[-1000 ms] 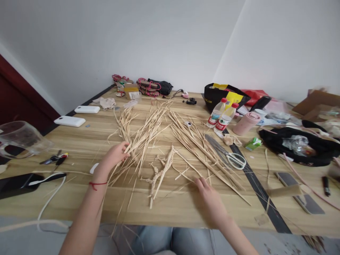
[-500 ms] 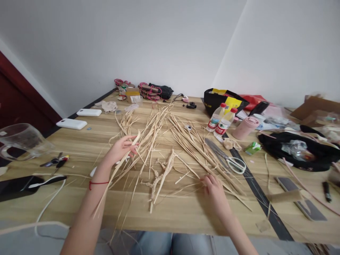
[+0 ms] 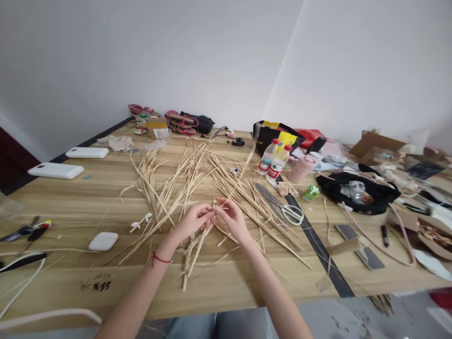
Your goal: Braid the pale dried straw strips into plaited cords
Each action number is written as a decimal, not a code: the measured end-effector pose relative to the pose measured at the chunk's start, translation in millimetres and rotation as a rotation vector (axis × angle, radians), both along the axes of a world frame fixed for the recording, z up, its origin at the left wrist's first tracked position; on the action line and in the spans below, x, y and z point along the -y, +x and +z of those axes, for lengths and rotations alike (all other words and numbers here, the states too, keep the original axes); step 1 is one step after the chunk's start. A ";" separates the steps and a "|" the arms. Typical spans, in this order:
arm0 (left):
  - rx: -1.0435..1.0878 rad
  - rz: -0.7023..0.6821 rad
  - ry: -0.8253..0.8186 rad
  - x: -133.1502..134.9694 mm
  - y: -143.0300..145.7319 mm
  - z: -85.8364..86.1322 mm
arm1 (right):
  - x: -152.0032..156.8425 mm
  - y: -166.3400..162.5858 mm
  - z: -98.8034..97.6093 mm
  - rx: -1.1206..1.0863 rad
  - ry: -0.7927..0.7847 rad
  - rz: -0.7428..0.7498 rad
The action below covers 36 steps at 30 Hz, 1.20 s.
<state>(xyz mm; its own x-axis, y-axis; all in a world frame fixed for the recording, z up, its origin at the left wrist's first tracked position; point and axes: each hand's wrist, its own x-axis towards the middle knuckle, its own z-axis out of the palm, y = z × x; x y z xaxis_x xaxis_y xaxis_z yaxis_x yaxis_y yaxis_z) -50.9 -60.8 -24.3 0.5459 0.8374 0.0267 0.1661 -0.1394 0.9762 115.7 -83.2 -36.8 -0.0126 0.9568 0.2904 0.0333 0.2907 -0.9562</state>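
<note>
My left hand (image 3: 196,219) and my right hand (image 3: 231,220) meet above the middle of the table, fingertips pinched close together. A long pale straw strip (image 3: 251,153) runs up and to the right from between them. Just below lies a small braided straw piece (image 3: 187,256), knobbly along its length, with flat straw ends pointing toward me. Its upper part goes under my fingers, so which hand grips it is partly hidden. Behind my hands spread loose bundles of straw strips (image 3: 187,174).
Scissors (image 3: 291,214) lie to the right beside a black strip. Two bottles (image 3: 276,165), a pink cup (image 3: 302,168) and a black bag (image 3: 356,192) stand farther right. A white case (image 3: 103,241) and two white power banks (image 3: 56,170) are at left.
My hands have come together from apart, the left moving right and the right moving up and left to the braided piece. The view has turned rightward.
</note>
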 end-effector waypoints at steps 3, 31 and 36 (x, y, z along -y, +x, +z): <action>0.010 -0.015 -0.079 1.3 6.3 -12.8 | -15.6 2.4 -4.8 -0.117 -0.094 -0.031; 0.231 0.098 -0.205 -3.6 -6.9 -25.7 | -20.2 27.0 -37.9 -0.313 -0.242 -0.129; 0.210 0.200 -0.145 -2.6 0.8 -34.9 | -18.0 17.4 -48.3 -0.225 -0.210 -0.061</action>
<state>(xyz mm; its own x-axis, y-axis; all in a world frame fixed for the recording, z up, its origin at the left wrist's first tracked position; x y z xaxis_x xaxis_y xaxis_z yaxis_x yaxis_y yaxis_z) -50.0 -58.2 -59.2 0.3653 0.9309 -0.0062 -0.0313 0.0189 0.9993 133.1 -65.2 -85.1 0.0886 0.9932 0.0754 -0.1750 0.0900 -0.9804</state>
